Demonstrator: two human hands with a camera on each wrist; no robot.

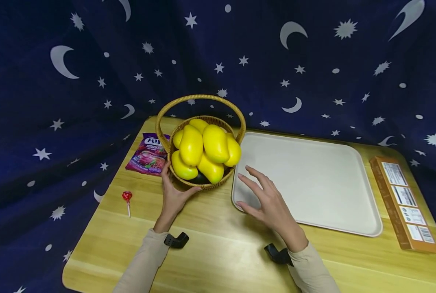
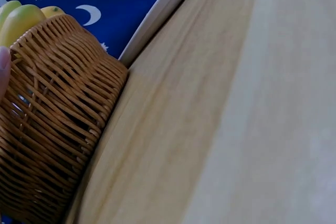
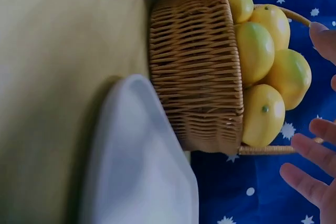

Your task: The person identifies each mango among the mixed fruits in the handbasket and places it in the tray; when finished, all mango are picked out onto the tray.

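A woven wicker basket with a tall arched handle stands heaped with several yellow mangoes. My left hand holds the basket's near left side, thumb along the front and fingers round the left wall. In the left wrist view the basket's wicker wall fills the left side, with a fingertip at the edge. My right hand hovers over the tray's left edge, apart from the basket, fingers spread and holding nothing. The right wrist view shows its fingers beside the mangoes.
A large white tray lies right of the basket. Farther right is a long brown box with labels. Partly behind the basket lies a purple candy bag; a red lollipop lies nearer. A dark blue star-patterned cloth hangs behind.
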